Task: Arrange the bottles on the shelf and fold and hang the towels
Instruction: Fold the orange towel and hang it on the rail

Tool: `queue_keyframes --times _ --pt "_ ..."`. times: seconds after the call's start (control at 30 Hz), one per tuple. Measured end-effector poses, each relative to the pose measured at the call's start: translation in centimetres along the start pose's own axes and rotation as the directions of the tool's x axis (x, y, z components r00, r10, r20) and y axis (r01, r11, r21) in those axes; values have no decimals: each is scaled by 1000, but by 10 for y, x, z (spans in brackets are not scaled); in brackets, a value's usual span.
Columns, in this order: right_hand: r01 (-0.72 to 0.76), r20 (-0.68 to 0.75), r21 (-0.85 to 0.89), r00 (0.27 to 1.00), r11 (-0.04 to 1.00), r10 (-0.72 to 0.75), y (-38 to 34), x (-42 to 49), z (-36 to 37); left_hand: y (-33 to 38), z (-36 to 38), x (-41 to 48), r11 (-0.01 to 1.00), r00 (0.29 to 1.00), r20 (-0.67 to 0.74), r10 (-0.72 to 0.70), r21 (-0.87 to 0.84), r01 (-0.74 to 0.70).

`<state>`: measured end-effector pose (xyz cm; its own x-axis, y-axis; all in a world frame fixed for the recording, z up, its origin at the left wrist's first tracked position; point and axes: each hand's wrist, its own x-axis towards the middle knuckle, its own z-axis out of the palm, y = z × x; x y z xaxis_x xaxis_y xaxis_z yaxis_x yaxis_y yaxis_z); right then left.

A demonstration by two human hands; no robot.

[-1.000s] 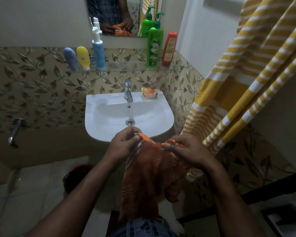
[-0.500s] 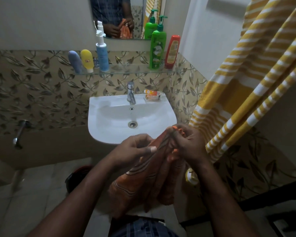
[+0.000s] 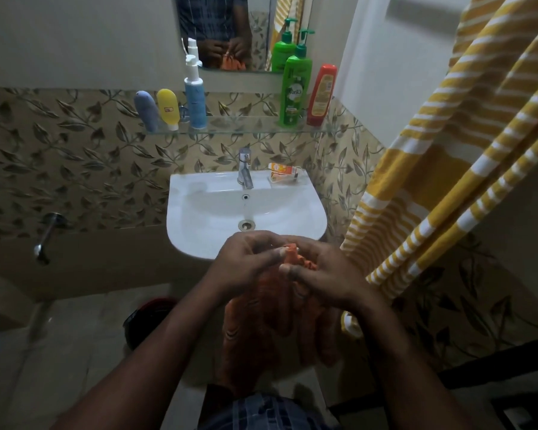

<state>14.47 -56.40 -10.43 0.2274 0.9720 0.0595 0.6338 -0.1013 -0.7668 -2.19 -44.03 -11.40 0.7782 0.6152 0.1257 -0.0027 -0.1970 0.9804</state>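
Orange towel hangs bunched below sink; five bottles upright on shelf.

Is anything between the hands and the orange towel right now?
No. The left hand and the right hand both pinch the orange towel's top edge directly, in front of the sink; the rest hangs free below.

The room is dim. The white sink is the brightest thing, the hands stay dark and slightly blurred, and the wide lens bends the edges.
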Motion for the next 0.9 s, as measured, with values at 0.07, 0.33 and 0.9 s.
queue_keyframes --times 0.07,0.33,0.9 --pt "21 -87 -31 996 999 -23 -4 3 8 4 6 0 995 1000 -1 5 -95 -5" --pt "45 -442 505 872 862 213 2 0 -19 -23 7 -12 978 967 176 -186 -63 200" --pt "-2 -76 -63 997 998 -3 8 -8 2 14 19 -4 996 995 84 -62 -53 67"
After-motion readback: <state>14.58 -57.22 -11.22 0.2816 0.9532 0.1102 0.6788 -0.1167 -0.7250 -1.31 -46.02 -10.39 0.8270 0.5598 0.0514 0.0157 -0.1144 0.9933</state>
